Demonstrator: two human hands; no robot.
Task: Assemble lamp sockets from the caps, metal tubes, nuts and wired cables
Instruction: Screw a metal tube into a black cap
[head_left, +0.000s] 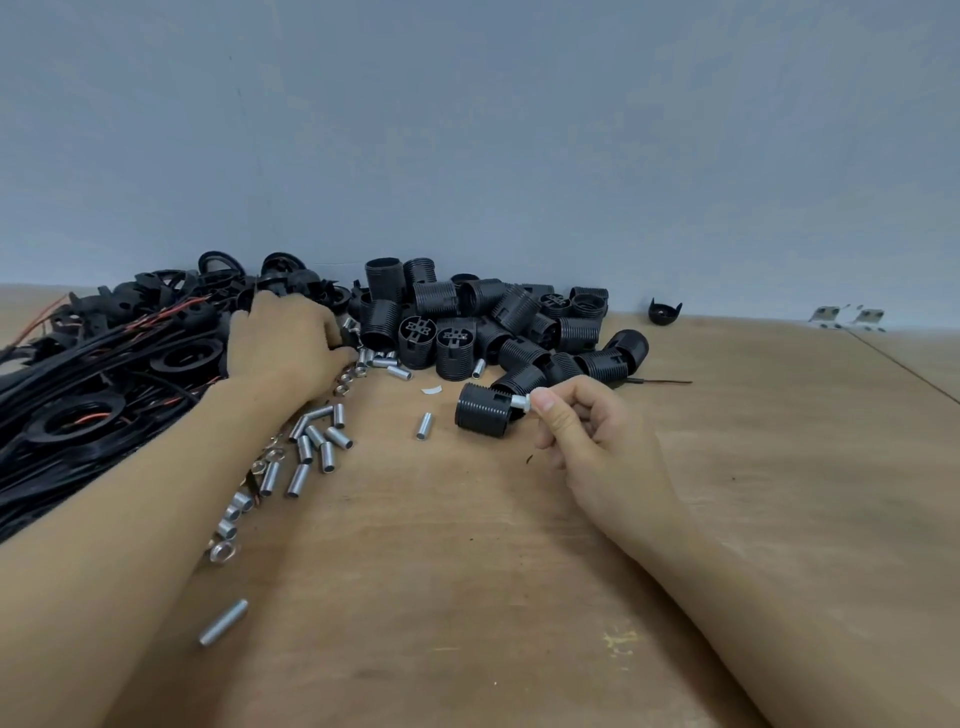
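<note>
My right hand (587, 436) pinches a short metal tube (520, 402) that sticks out of a black ribbed socket cap (482, 413), held just above the wooden table (467, 597). My left hand (283, 345) reaches into the small nuts (347, 382) beside the tangle of black wired cables (93, 384); its fingertips are hidden, so I cannot tell if it holds anything. A heap of black ribbed caps (493, 322) lies behind. Loose metal tubes (317, 447) are scattered under my left forearm.
One metal tube (223, 622) lies alone near the front left. A single black cap piece (665, 312) stands by the grey wall, with two small metal brackets (849, 318) at the far right. A thin wire (660, 382) pokes out of the cap heap.
</note>
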